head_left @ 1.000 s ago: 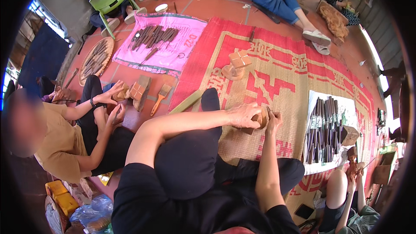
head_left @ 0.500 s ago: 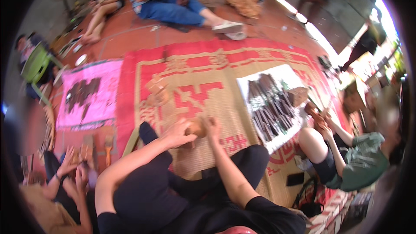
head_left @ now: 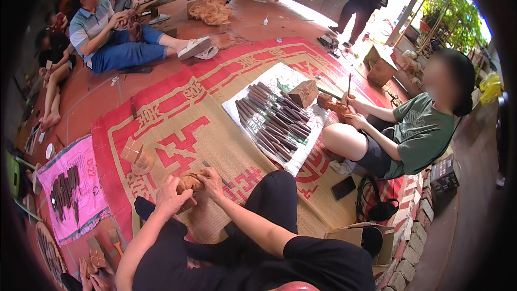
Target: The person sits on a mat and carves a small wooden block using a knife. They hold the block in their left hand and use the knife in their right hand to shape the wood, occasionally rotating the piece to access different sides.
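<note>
One wood carving [head_left: 189, 181] is between the person's hands, over the mat [head_left: 226, 134] and in front of the bent legs. The left hand [head_left: 171, 196] has its grip closed on the carving's near left side, thumb across it. The right hand [head_left: 211, 183] has bent fingers at the right edge; whether its grip is closed on the carving or on a tool, I cannot tell. A thin dark stick [head_left: 225, 183] shows just beside the right hand.

Farther up the mat, to the left, a pale block [head_left: 131, 150] stands next to a rounded wood piece [head_left: 142, 163]. To the right, rows of dark-handled tools [head_left: 274, 124] lie on a white sheet [head_left: 281, 72], with a brown block [head_left: 304, 93] at its upper right.

Beyond it a seated person in a green shirt [head_left: 423, 126] holds a reddish figure [head_left: 334, 105] and a thin tool [head_left: 349, 83]. A phone [head_left: 343, 188] lies near that person's legs. At left, a pink sheet [head_left: 96, 202] bears more dark tools [head_left: 65, 191]; near its lower edge is a brush [head_left: 115, 240].
</note>
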### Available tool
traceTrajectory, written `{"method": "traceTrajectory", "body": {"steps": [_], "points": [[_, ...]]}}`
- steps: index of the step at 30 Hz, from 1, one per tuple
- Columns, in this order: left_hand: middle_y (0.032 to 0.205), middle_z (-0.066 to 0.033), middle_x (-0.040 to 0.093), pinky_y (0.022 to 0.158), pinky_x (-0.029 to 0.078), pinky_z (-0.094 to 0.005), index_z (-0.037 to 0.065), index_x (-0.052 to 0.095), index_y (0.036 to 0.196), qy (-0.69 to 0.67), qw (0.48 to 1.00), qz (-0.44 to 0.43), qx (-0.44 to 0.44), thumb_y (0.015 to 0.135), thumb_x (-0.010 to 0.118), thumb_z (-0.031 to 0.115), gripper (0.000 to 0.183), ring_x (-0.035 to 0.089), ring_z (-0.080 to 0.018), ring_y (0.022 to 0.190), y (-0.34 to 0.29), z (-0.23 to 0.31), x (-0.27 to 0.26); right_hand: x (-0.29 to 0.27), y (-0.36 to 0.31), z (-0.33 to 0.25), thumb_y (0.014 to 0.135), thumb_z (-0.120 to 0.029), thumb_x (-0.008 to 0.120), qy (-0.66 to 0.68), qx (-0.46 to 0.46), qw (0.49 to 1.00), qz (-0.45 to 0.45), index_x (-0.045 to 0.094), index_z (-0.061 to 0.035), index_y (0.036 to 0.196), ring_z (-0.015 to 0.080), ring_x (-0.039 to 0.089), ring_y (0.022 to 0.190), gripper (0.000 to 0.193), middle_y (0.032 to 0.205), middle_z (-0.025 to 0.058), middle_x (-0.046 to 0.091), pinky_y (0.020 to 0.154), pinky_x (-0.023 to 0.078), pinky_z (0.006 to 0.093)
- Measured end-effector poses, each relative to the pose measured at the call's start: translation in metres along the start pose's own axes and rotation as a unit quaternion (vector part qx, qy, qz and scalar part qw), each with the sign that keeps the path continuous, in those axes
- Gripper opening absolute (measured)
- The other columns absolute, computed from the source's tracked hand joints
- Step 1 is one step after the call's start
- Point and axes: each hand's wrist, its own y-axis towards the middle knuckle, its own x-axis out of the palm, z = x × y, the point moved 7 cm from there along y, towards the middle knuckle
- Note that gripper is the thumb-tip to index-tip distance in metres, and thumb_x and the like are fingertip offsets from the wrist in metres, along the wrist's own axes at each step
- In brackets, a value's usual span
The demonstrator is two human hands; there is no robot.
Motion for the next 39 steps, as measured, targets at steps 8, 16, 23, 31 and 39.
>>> {"method": "traceTrajectory", "body": {"steps": [8, 16, 23, 31, 39], "points": [[0.093, -0.0129, 0.054, 0.075, 0.048, -0.0452, 0.003, 0.056, 0.091, -0.001, 0.999, 0.017, 0.027, 0.075, 0.068, 0.043, 0.045, 0.061, -0.0338, 0.088, 0.003, 0.002, 0.004, -0.028, 0.011, 0.035, 0.082, -0.012, 0.072, 0.0, 0.086, 0.994, 0.067, 0.066, -0.0014, 0.09, 0.0142, 0.061, 0.079, 0.014, 0.086, 0.0046, 0.065, 0.07, 0.049, 0.0282], [0.094, -0.013, 0.054, 0.074, 0.048, -0.0448, 0.004, 0.057, 0.088, -0.01, 1.0, 0.019, 0.023, 0.075, 0.069, 0.044, 0.044, 0.061, -0.0338, 0.086, 0.005, 0.001, 0.004, -0.033, 0.006, 0.037, 0.084, -0.011, 0.071, -0.083, 0.197, 0.975, 0.058, 0.067, -0.0024, 0.089, 0.0144, 0.061, 0.084, 0.011, 0.093, 0.0059, 0.067, 0.076, 0.05, 0.0298], [0.095, -0.0133, 0.054, 0.076, 0.049, -0.0453, 0.004, 0.057, 0.09, -0.027, 0.999, 0.026, 0.013, 0.077, 0.068, 0.044, 0.043, 0.061, -0.0339, 0.088, 0.003, -0.003, 0.002, -0.008, -0.011, 0.019, 0.084, -0.012, 0.071, 0.126, 0.064, 0.989, 0.036, 0.067, 0.0001, 0.087, 0.0124, 0.061, 0.084, 0.013, 0.088, 0.0034, 0.066, 0.079, 0.048, 0.0262], [0.097, -0.0135, 0.054, 0.076, 0.049, -0.0448, 0.004, 0.056, 0.092, -0.021, 0.999, 0.021, 0.017, 0.077, 0.068, 0.043, 0.044, 0.061, -0.0343, 0.089, 0.002, -0.003, 0.002, -0.016, 0.013, 0.035, 0.083, -0.011, 0.071, 0.054, 0.111, 0.99, 0.068, 0.069, -0.0017, 0.087, 0.0134, 0.062, 0.078, 0.01, 0.082, 0.005, 0.067, 0.071, 0.05, 0.0287], [0.095, -0.0127, 0.054, 0.077, 0.048, -0.0436, 0.005, 0.055, 0.091, -0.028, 0.999, 0.006, 0.026, 0.076, 0.068, 0.042, 0.042, 0.061, -0.0329, 0.089, 0.003, -0.001, 0.004, -0.012, 0.027, 0.018, 0.079, -0.021, 0.074, -0.05, 0.142, 0.987, 0.046, 0.068, -0.0007, 0.082, 0.0173, 0.062, 0.078, 0.021, 0.077, 0.0075, 0.065, 0.071, 0.049, 0.0313]]}}
